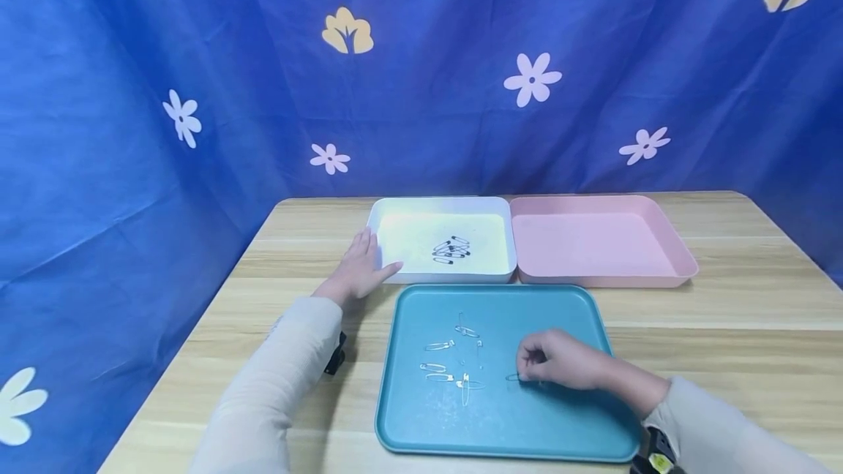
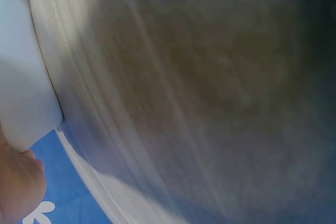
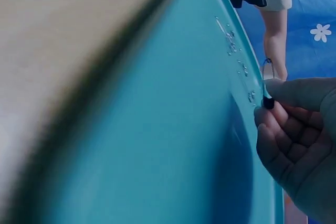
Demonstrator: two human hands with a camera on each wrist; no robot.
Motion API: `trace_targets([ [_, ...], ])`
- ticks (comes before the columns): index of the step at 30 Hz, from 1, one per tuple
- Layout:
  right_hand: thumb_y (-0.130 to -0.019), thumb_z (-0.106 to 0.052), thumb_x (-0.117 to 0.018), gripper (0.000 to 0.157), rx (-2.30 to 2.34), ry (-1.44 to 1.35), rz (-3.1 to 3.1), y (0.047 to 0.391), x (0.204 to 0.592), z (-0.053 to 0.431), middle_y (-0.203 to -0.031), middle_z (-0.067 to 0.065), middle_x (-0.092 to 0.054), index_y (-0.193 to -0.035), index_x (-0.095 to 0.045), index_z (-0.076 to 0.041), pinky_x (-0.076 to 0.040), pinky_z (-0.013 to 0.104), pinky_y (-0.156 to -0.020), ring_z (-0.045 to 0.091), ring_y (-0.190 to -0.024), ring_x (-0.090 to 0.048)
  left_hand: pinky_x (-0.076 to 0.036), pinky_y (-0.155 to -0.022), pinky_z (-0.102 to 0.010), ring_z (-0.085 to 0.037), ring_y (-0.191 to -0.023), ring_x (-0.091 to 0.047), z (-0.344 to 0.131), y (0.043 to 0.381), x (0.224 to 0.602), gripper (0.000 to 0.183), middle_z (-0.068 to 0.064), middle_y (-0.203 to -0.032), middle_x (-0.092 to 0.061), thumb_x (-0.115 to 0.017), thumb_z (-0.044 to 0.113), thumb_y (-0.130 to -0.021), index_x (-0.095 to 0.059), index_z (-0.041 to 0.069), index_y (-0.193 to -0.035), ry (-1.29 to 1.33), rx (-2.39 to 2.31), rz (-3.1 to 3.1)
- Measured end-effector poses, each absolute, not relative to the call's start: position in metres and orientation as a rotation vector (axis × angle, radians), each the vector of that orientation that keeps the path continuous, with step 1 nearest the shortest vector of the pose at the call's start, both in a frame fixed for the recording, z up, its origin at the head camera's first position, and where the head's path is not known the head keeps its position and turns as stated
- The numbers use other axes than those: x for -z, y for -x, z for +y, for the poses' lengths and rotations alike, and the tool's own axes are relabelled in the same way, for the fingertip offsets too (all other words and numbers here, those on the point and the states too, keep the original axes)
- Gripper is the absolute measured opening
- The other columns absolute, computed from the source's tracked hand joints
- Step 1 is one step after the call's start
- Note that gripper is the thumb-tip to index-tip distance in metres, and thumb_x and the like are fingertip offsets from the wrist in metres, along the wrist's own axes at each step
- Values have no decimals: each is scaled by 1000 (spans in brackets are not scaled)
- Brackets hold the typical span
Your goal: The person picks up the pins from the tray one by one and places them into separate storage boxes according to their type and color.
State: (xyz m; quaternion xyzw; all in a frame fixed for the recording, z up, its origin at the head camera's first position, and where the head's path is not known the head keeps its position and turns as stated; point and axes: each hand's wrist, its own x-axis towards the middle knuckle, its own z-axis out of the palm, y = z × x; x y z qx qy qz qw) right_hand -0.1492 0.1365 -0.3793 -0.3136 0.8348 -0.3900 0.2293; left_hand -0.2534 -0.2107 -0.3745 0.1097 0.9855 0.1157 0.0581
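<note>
My right hand [image 1: 563, 360], above the right half of the teal tray [image 1: 461, 430], pinches a safety pin [image 3: 269, 102] with a black cap between thumb and fingers. The pin's wire loop points up past the fingertips in the right wrist view. Several silver safety pins [image 1: 440, 377] lie scattered on the tray's left half. My left hand [image 1: 356, 269] rests with straight fingers against the left side of the white tray [image 1: 448, 278], its thumb by the near corner. Inside that white tray sits a small pile of black-capped safety pins [image 1: 451, 249].
A pink tray [image 1: 599, 280] stands right of the white one, side by side with it behind the teal tray. All three are on a wood-grain table [image 1: 731, 357]. Behind it hangs a blue curtain [image 1: 428, 108] with flower prints.
</note>
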Motion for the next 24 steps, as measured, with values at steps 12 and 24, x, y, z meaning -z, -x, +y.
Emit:
trace_targets([
  [12, -79, -9, -61, 3, 1257, 854, 2364, 184, 360, 113, -74, -2, -57, -80, -61, -6, -44, 25, -59, 14, -67, -49, -4, -102, -43, -37, -127, 2, -211, 251, 373, 91, -27, -138, 3, -30, 60, -83, -6, -12, -132, -332, -339, 2993],
  [24, -78, -4, -61, 10, 1472, 667, 2435, 217, 358, 89, -78, 2, -61, -86, -64, 2, -45, 29, -66, 16, -73, -51, -3, -103, -41, -36, -127, 3, -212, 249, 376, 92, -26, -138, 3, -27, 63, -83, -6, -12, -132, -336, -326, 3004],
])
